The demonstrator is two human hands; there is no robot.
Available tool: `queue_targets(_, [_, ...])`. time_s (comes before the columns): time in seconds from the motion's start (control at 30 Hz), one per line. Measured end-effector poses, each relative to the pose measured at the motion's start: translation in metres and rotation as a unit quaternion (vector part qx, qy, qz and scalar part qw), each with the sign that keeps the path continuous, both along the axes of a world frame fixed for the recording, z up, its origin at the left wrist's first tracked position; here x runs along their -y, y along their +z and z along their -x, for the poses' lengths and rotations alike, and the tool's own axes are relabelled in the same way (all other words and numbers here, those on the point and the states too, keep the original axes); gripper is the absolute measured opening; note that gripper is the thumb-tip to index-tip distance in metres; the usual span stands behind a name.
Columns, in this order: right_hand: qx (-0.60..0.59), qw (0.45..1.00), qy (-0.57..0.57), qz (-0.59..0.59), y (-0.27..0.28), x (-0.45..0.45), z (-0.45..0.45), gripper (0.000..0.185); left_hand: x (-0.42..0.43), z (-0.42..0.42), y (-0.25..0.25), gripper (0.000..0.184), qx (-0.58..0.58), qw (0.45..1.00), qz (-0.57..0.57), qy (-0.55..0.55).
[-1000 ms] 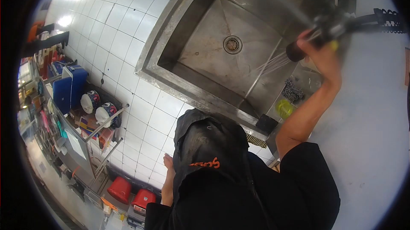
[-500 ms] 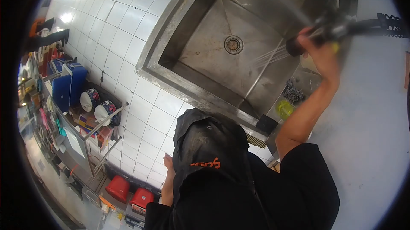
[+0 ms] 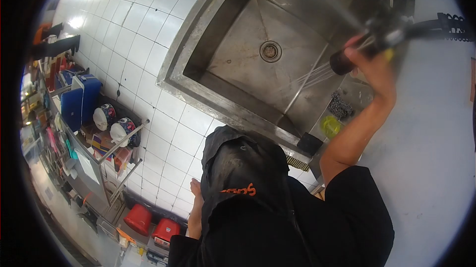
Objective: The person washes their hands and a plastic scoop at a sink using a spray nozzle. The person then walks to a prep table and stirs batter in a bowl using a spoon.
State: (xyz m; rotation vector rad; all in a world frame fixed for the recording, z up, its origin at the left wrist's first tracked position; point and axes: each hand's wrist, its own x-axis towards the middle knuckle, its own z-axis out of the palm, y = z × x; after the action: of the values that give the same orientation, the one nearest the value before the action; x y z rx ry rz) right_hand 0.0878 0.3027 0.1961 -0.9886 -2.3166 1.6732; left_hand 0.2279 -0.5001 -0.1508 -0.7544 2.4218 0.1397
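My right hand (image 3: 369, 64) is wrapped around a black spray nozzle (image 3: 340, 62) on a dark hose. Several thin jets of water run from the nozzle down to the left into a stainless steel sink (image 3: 233, 64). Its round drain (image 3: 270, 51) lies bare near the middle of the basin floor. Low beside my black apron (image 3: 243, 168) hangs my left hand (image 3: 196, 187), nearest to the apron's left edge. Only part of it shows, and its fingers are too small to read. The fittings behind my right hand are blurred.
A steel wool scourer (image 3: 340, 104) and a yellow-green scrubber (image 3: 329, 127) sit on the sink's right ledge, by a black block (image 3: 310, 143). White floor tiles (image 3: 148, 69) lie left of the sink. Farther left stand a rack with bowls (image 3: 121, 131) and red buckets (image 3: 138, 219).
My right hand and the nozzle have shifted very slightly downward, and the water jets reach farther left across the basin. My left hand stays where it was.
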Motion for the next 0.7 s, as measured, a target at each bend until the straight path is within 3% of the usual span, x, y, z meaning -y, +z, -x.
queue_targets(0.13, [0.022, 1.0, 0.0, 0.003, 0.009, 0.005, -0.003, 0.021, -0.013, 0.005, 0.012, 0.063, -0.002, 1.0, 0.002, -0.012])
queue_targets(0.33, [0.02, 1.0, 0.004, 0.014, 0.009, 0.005, -0.005, 0.02, 0.011, -0.005, -0.01, 0.063, -0.009, 1.0, 0.001, 0.007])
queue_targets(0.43, [0.017, 1.0, 0.003, 0.009, 0.009, 0.006, -0.004, 0.02, -0.013, 0.005, 0.015, 0.063, -0.015, 1.0, -0.014, -0.009])
queue_targets(0.7, [0.002, 1.0, -0.002, 0.016, 0.013, 0.011, 0.001, 0.021, -0.019, 0.004, 0.022, 0.063, -0.04, 0.998, -0.029, -0.029])
